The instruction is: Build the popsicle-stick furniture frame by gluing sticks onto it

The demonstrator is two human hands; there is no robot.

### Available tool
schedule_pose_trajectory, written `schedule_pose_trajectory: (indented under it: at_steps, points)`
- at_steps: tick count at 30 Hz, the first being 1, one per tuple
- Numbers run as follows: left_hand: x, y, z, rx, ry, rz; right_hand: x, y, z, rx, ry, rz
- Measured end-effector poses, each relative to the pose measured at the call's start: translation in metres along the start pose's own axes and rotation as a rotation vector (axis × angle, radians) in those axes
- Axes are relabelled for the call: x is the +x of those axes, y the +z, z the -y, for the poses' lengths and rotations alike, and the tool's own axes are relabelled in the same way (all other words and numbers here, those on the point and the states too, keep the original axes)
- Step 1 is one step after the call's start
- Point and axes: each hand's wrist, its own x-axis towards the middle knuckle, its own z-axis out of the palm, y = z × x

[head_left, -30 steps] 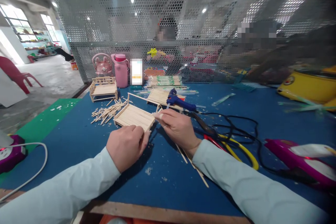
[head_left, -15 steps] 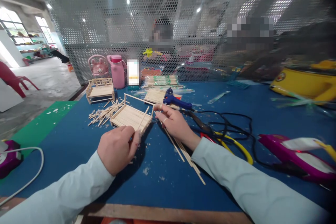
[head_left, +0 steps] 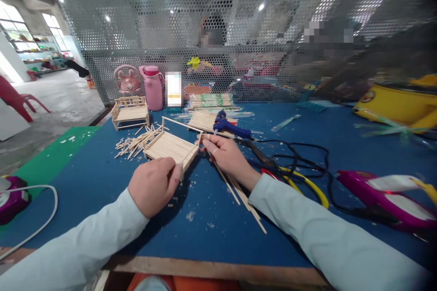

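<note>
A miniature bench of thin wooden sticks (head_left: 172,145), with a slatted seat and a raised back rail, stands before me on the blue table. My left hand (head_left: 155,186) is closed at its near corner, thumb and index finger pinched together there. At the right corner post, my right hand (head_left: 223,152) pinches with thumb and fingers. A thin stick lies along the bench's right side between the two hands; its ends are hidden by my fingers. Several long loose sticks (head_left: 244,198) lie under and beside my right wrist.
Short sticks (head_left: 136,142) are piled left of the bench, near a finished-looking miniature bench (head_left: 130,112). Behind are a slatted panel (head_left: 202,121), a blue glue gun (head_left: 232,126) and a pink bottle (head_left: 153,88). Pliers with yellow handles (head_left: 307,185) and black cables lie right. Perforated mesh (head_left: 252,32) stands behind.
The thin stick, which rose at a slant from my left hand, has come down along the bench's right side. Both hands keep close to the same corners.
</note>
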Motion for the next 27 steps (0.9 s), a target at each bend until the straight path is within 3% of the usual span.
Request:
schedule_pose_trajectory:
  at_steps: [19, 23, 27]
  points:
    - [0.0, 0.006, -0.003, -0.008, -0.014, 0.0, 0.001, 0.002, 0.001, 0.016, 0.028, 0.006]
    - [0.0, 0.001, -0.001, -0.032, -0.028, -0.003, 0.002, -0.001, -0.001, -0.058, -0.077, -0.136]
    - [0.001, -0.009, 0.003, -0.17, -0.15, -0.104, -0.013, -0.007, 0.009, -0.294, -0.25, -0.298]
